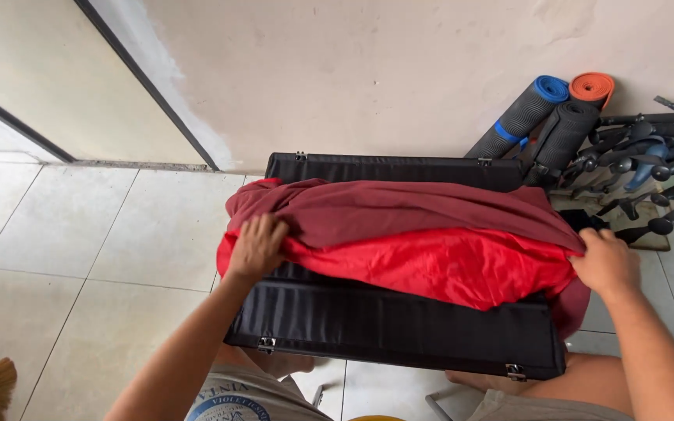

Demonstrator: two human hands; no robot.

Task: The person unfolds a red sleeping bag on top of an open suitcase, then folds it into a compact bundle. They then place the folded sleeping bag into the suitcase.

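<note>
The left hand [257, 245] and right hand [606, 261] each grip the red fabric [431, 261] with fingers closed; it may slip off the black folding case [391, 323], being bunched and overhanging.

1. The cloth [399, 210] under my left hand [257, 246] is dark maroon.
2. The fabric [446, 265] my right hand [607, 263] grips is bright red, plain.
3. The long padded case [391, 323] is black with faint ribbed stripes and small silver clasps.
4. The rolled mats [544, 117] are charcoal grey; one shows a blue core and blue strap, another an orange core.
5. The floor tiles [79, 226] are pale cream with grey grout lines.
6. The wall [368, 70] is beige.
7. My shirt [232, 398] is grey with a blue round print.
</note>
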